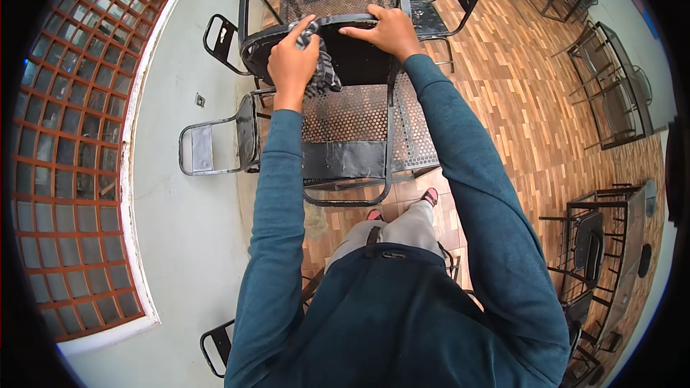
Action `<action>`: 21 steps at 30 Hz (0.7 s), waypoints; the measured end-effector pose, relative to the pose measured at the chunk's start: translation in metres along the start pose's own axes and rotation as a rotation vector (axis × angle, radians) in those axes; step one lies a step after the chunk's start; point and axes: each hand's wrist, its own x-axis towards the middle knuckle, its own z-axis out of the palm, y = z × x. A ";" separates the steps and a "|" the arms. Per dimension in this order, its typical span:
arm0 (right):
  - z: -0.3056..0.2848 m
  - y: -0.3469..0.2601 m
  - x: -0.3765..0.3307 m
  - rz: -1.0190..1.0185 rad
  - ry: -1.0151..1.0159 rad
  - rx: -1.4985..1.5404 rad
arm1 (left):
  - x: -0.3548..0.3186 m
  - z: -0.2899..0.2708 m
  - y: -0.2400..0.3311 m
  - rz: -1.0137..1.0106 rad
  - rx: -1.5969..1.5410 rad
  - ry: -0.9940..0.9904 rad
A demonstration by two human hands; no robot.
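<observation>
Both my arms reach forward to a black metal chair (pixel 363 57) with a curved tubular rim. My left hand (pixel 293 65) is closed on a dark grey checkered cloth (pixel 323 70), bunched against the rim and hanging down from it. One finger of that hand lies along the rim. To the right, my right hand (pixel 392 32) grips the same rim, fingers over the top and thumb below. Just nearer to me are a perforated metal surface (pixel 345 111) and a black panel (pixel 345 160) within a tubular frame. How these parts join the chair I cannot tell.
A perforated tabletop (pixel 413 133) shows beside the frame. More chairs stand near the left wall (pixel 215 147) and at the far right (pixel 449 3). Tables with chairs (pixel 611 93) line the right side. A red-barred window (pixel 72 144) fills the left.
</observation>
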 end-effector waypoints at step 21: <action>-0.004 0.002 0.003 -0.018 -0.017 -0.046 | 0.002 -0.001 -0.019 0.069 -0.062 0.051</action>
